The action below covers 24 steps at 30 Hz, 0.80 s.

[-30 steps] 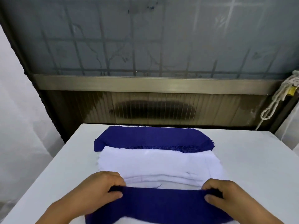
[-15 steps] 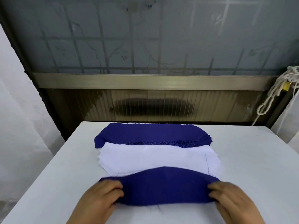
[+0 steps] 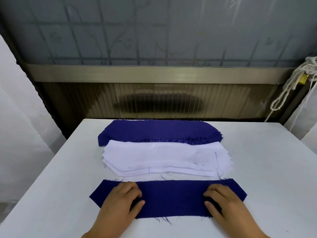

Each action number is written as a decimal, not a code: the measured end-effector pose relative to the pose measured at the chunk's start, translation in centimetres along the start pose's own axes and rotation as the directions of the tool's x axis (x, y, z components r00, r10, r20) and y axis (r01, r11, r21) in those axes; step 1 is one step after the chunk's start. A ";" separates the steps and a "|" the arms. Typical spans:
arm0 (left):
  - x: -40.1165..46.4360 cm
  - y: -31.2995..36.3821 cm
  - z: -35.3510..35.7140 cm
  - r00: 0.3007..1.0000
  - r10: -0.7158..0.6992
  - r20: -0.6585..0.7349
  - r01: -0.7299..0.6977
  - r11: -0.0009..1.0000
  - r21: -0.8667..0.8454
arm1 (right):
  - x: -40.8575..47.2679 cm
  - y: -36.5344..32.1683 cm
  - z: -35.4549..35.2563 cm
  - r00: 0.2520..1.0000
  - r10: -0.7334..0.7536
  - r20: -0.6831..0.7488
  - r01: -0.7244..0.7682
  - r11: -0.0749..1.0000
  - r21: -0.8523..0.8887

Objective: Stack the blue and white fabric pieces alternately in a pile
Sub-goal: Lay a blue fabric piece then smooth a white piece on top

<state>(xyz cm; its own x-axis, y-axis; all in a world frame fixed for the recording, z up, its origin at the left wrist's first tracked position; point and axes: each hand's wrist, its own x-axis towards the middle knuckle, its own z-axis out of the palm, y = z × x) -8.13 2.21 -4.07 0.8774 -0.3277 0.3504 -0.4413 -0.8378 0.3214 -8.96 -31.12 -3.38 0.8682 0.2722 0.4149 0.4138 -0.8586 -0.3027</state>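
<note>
A single blue fabric piece (image 3: 171, 198) lies flat on the white table (image 3: 265, 169), close to the front. My left hand (image 3: 120, 201) rests on its left part and my right hand (image 3: 223, 201) on its right part. Both have curled fingers and thumbs pinching the cloth. Behind it sits a pile of white fabric pieces (image 3: 163, 157) with frayed edges. Farther back, at the table's far edge, lies a pile of blue fabric pieces (image 3: 157, 131). Loose blue threads trail over the white pile and the table.
A dark ribbed panel and a metal rail (image 3: 154, 73) run behind the table, with patterned glass above. A white rope with a brass padlock (image 3: 303, 78) hangs at the right. White walls flank the table on both sides.
The blue piece was held up, bowed over the white pile. It has come toward me and now lies spread flat on the table in front of the white pile, with both hands still on it.
</note>
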 end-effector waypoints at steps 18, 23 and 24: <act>4.8 -1.5 -0.2 0.973 -0.122 -0.196 0.142 0.986 0.091 | 4.9 1.4 0.3 0.983 0.145 -0.110 -0.144 0.989 0.015; 7.6 -1.5 1.4 0.994 -0.101 -0.034 0.104 0.989 0.101 | 8.6 2.5 1.8 0.981 0.151 0.123 -0.160 0.985 0.062; 7.5 -1.6 1.6 0.994 -0.102 -0.029 0.105 0.990 0.094 | 8.5 2.8 2.0 0.977 0.163 0.136 -0.173 0.982 0.068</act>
<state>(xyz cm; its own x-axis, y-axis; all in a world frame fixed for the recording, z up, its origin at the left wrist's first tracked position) -0.54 0.40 -3.36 0.9122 -0.2274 0.3408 -0.3274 -0.9047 0.2727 0.09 -30.34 -2.43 0.9531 0.1853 0.2392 0.2748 -0.8611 -0.4279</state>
